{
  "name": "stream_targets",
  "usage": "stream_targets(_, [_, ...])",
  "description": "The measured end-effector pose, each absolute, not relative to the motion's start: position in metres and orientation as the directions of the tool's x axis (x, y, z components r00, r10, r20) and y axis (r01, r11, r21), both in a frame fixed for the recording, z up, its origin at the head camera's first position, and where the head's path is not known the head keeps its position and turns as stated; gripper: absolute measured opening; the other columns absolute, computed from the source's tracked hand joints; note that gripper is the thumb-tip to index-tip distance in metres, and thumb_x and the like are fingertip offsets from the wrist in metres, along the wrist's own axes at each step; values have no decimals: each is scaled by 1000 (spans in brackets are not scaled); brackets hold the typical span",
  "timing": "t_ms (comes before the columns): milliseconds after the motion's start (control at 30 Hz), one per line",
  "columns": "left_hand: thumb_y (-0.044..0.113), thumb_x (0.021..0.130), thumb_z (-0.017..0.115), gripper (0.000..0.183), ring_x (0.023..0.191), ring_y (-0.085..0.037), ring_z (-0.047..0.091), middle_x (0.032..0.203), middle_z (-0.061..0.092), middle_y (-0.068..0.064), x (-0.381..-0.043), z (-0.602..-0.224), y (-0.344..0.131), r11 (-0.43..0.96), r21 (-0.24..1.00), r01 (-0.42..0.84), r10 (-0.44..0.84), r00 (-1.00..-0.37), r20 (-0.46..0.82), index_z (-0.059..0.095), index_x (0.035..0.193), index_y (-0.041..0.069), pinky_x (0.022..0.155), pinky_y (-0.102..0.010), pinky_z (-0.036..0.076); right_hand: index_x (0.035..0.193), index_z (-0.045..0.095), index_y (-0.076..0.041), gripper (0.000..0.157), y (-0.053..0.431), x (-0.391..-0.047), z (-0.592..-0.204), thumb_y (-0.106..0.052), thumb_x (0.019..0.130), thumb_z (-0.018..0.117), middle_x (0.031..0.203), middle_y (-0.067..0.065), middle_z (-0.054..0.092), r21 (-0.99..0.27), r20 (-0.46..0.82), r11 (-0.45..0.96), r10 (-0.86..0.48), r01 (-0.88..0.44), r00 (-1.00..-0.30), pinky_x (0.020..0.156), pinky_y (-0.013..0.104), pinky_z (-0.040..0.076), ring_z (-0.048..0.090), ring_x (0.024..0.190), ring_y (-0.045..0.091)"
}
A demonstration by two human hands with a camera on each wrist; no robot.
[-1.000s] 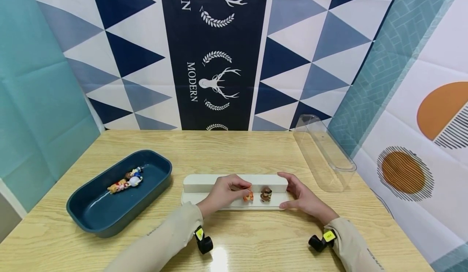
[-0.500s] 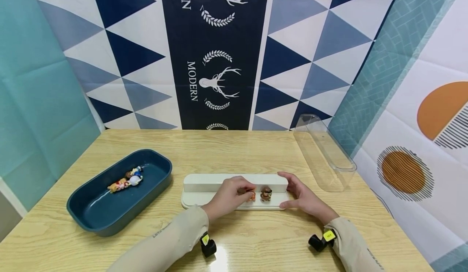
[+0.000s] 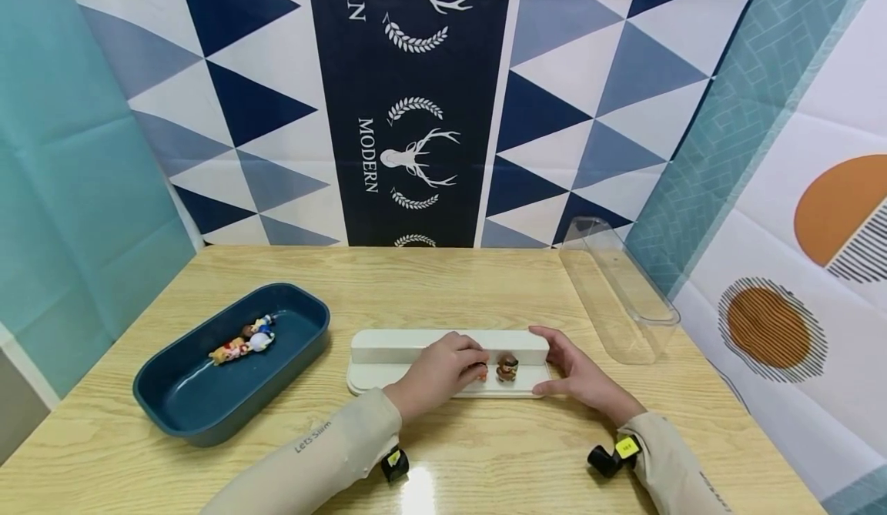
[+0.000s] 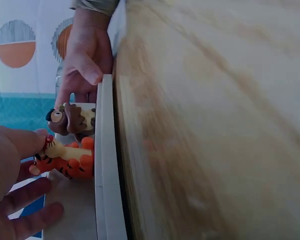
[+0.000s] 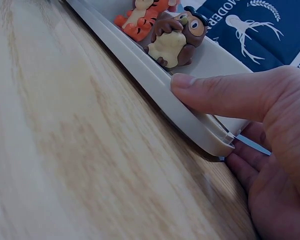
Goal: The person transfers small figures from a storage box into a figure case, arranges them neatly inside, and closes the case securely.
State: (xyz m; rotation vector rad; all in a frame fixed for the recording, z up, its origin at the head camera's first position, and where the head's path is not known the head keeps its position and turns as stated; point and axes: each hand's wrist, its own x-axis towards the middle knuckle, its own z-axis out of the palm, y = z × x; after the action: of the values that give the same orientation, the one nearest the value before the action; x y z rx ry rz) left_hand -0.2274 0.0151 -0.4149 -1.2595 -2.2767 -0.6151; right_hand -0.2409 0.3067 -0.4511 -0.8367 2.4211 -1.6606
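My left hand (image 3: pixel 440 372) pinches an orange, black-striped tiger figurine (image 4: pixel 75 160) by its head, thumb on the face side. The tiger sits upright on the white stepped display base (image 3: pixel 388 376), next to a brown owl figurine (image 3: pixel 507 368) in a dark cap. In the head view the fingers cover most of the tiger. At the base's right end, my right hand (image 3: pixel 585 376) grips it, thumb on the front rim and fingers around the end. The owl (image 5: pixel 175 42) stands a little inward of that thumb, not touched by the right hand.
A dark blue tray (image 3: pixel 187 423) at the left holds several small figurines (image 3: pixel 242 340) lying together. Toward the back right lies a clear plastic cover (image 3: pixel 617 292). Patterned cloth hangs behind the wooden table (image 3: pixel 443 284) and along its sides.
My left hand has moved right along the base with the tiger, bringing it close beside the owl. The right hand stays at the base's end.
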Motion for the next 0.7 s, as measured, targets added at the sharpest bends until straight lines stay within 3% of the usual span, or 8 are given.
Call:
stream_targets(200, [22,86,80,14,89,-13,59,97,69,4,-228,-415,14,541,-62,839,657,-375,654,78,98,15,75,-24,51,151,25,6,95,307,-241,-451,-1,76,83,143,24,41,-889,223,255,-483,-380,-847,96,15,39,51,118,3])
stream_targets(367, [30,85,80,14,91,-12,59,95,69,9,-227,-412,15,594,-197,780,664,-337,668,79,96,21,79,-32,47,151,25,7,94,306,-240,-450,2,77,82,142,26,41,-888,229,253,-480,-384,-847,96,15,39,51,118,3])
stream_targets(700, [34,87,78,18,88,-12,60,92,69,10,-227,-413,14,614,-237,753,678,-350,646,79,100,23,83,-34,45,151,26,7,92,305,-238,-448,2,77,82,142,27,42,-892,227,250,-476,-377,-850,96,15,40,51,118,4])
